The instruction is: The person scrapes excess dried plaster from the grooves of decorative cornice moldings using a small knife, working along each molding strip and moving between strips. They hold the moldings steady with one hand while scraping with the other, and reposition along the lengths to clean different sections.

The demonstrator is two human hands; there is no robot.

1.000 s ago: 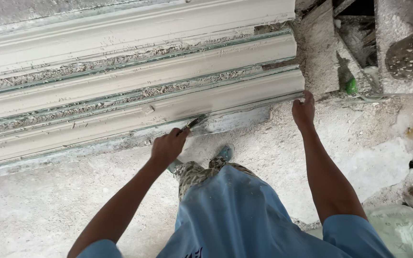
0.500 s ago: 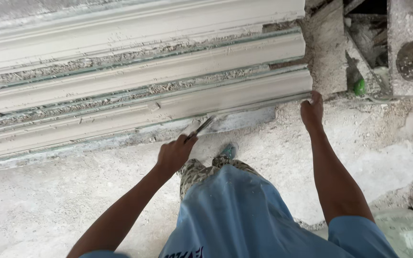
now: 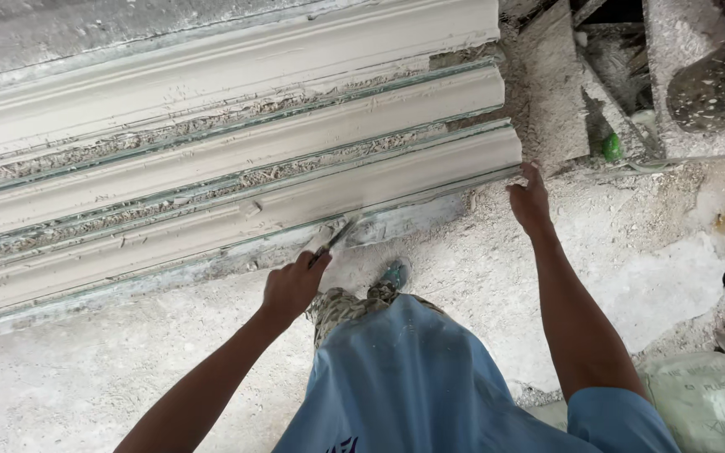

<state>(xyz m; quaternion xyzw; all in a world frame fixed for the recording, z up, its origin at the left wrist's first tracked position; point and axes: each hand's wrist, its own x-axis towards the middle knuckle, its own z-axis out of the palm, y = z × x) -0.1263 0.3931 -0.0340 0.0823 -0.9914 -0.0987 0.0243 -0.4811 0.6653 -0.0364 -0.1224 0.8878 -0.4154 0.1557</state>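
1. left hand closed around a small scraper tool; blade tip points up-right and touches the lower edge of the nearest plaster moulding
2. right hand open, fingers spread, pressed flat against the right end of that same moulding near its bottom corner; holds nothing
3. moulding lies straight ahead of both hands, beyond the feet; its long axis runs left to right, rising slightly toward the right; the hands sit along that axis, left hand near the middle, right hand at the end
4. left hand is nearer the tool contact point; right hand well apart from it, toward the right
5. two more mouldings stacked beyond the first, parallel, crumbly residue in the gaps between them
6. dusty white floor below; blue garment and one shoe in view; green object among debris upper right; pale sack lower right
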